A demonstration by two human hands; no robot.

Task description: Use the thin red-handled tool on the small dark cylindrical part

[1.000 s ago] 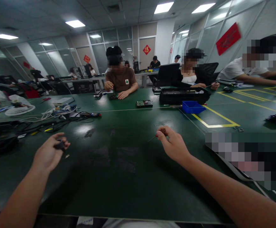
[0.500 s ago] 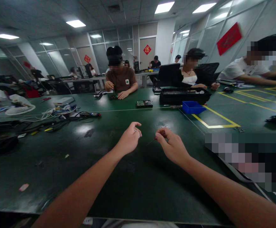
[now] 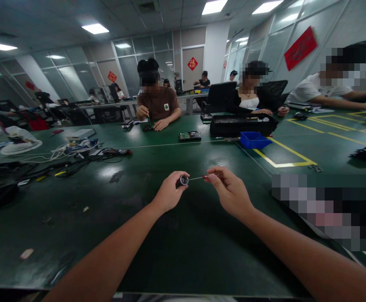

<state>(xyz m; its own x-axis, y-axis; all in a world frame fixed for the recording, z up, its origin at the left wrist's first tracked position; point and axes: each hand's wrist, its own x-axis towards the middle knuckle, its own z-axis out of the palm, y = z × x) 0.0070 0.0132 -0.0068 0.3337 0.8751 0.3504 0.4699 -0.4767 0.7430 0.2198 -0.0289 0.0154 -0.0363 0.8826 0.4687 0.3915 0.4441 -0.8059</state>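
My left hand (image 3: 170, 192) is closed around a small dark cylinder with a silvery rim (image 3: 184, 180), whose round end faces me. Most of the cylinder is hidden by the fingers. In my right hand (image 3: 230, 188) is a thin screwdriver (image 3: 196, 178), pinched near its reddish handle. Its metal shaft points left, with the tip at or very near the cylinder's rim; whether it touches I cannot tell. Both hands are raised over the green tabletop (image 3: 158, 251).
A circuit-board device (image 3: 189, 136), a black tray (image 3: 242, 126) and a blue bin (image 3: 255, 140) stand ahead. Tangled cables (image 3: 85, 149) lie to the left. A person in a brown shirt (image 3: 162, 102) works opposite; others sit to the right.
My left hand has turned so the cylinder's round end shows towards me. The screwdriver has swung from pointing down-left to nearly level, its tip now at the cylinder.
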